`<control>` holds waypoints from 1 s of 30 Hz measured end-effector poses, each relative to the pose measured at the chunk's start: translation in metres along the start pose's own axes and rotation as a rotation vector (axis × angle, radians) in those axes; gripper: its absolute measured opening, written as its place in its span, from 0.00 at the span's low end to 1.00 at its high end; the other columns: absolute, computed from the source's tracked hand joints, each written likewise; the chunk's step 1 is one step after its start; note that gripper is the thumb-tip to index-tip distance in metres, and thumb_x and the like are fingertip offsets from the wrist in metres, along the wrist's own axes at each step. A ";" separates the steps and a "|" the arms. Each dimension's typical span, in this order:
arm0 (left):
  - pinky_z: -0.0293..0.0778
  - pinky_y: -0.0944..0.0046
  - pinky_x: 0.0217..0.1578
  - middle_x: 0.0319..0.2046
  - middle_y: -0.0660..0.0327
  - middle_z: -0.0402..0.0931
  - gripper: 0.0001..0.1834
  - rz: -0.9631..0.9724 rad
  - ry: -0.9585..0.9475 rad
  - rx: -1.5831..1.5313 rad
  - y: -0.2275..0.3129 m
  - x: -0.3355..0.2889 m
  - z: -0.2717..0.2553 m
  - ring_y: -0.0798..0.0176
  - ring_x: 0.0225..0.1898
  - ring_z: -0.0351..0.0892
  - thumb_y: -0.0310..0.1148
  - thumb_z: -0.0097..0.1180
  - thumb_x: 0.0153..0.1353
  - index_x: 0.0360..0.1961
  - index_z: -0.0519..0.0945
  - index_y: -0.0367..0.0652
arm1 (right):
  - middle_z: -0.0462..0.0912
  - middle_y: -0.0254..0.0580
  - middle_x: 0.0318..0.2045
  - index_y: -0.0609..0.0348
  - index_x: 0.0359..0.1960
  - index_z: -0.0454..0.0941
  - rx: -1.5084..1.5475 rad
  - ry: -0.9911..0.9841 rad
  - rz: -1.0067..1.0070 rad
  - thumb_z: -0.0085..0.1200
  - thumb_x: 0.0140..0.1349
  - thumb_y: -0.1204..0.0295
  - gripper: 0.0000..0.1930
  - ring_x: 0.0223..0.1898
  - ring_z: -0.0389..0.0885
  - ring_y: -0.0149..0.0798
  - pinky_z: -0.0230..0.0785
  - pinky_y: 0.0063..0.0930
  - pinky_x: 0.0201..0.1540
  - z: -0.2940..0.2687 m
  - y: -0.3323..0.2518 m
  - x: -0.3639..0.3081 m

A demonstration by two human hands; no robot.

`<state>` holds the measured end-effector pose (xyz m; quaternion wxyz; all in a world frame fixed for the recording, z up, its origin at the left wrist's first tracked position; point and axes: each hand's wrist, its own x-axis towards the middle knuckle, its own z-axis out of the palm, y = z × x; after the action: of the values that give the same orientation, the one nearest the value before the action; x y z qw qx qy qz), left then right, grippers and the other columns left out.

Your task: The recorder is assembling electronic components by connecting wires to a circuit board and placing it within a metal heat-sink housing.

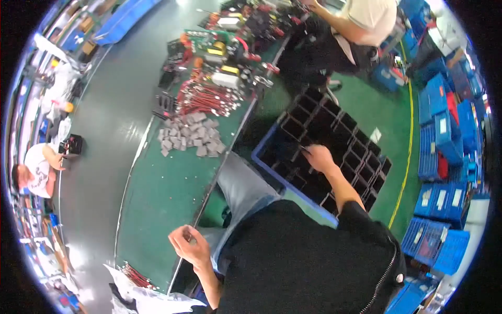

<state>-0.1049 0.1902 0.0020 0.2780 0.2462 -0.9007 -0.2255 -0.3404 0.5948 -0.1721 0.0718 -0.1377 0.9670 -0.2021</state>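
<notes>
My left hand (pixel 191 248) is raised over the front edge of the green-topped bench (pixel 157 209). Its fingers curl together around something small that I cannot make out. On my right side, my right hand (pixel 320 158) reaches over a blue-rimmed crate (pixel 300 194) filled with black rectangular cases (pixel 361 157). Thumb and fingers pinch together there at the cases, and what lies between them is too dark to name. Ahead on the bench is a heap of small grey square pads (pixel 191 135). Behind it lie red wires (pixel 206 99) with metal ends.
Farther along the bench are circuit boards (pixel 217 47) with yellow and white parts. A co-worker (pixel 366 21) sits there, and another person (pixel 39 170) is at the left. Blue bins (pixel 439 136) line the right. White plastic bags (pixel 149 299) and more red wires lie near left.
</notes>
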 end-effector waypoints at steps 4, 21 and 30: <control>0.69 0.68 0.26 0.28 0.62 0.77 0.04 -0.070 -0.247 -0.299 0.036 -0.005 -0.008 0.72 0.22 0.71 0.25 0.60 0.63 0.39 0.80 0.40 | 0.84 0.47 0.27 0.66 0.33 0.80 0.137 -0.011 0.320 0.57 0.63 0.64 0.13 0.29 0.82 0.38 0.72 0.35 0.34 -0.169 -0.074 -0.057; 0.75 0.61 0.45 0.44 0.58 0.74 0.25 -0.338 0.100 -1.174 0.033 0.069 -0.081 0.67 0.43 0.75 0.25 0.62 0.58 0.54 0.66 0.35 | 0.86 0.34 0.30 0.65 0.37 0.83 0.565 -0.936 -0.441 0.56 0.68 0.72 0.08 0.33 0.84 0.28 0.74 0.23 0.32 -0.132 -0.368 -0.060; 0.76 0.48 0.33 0.24 0.47 0.78 0.32 -0.419 0.130 -0.039 -0.043 0.087 -0.126 0.42 0.28 0.81 0.46 0.70 0.45 0.39 0.69 0.33 | 0.71 0.54 0.64 0.52 0.59 0.78 0.006 0.112 -1.267 0.64 0.58 0.59 0.27 0.61 0.74 0.51 0.68 0.44 0.59 -0.067 -0.457 -0.007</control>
<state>-0.0770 0.0729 0.1066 0.2873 0.4365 -0.8056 -0.2791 -0.2388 0.2193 0.0774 -0.1121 -0.6719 0.6998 -0.2151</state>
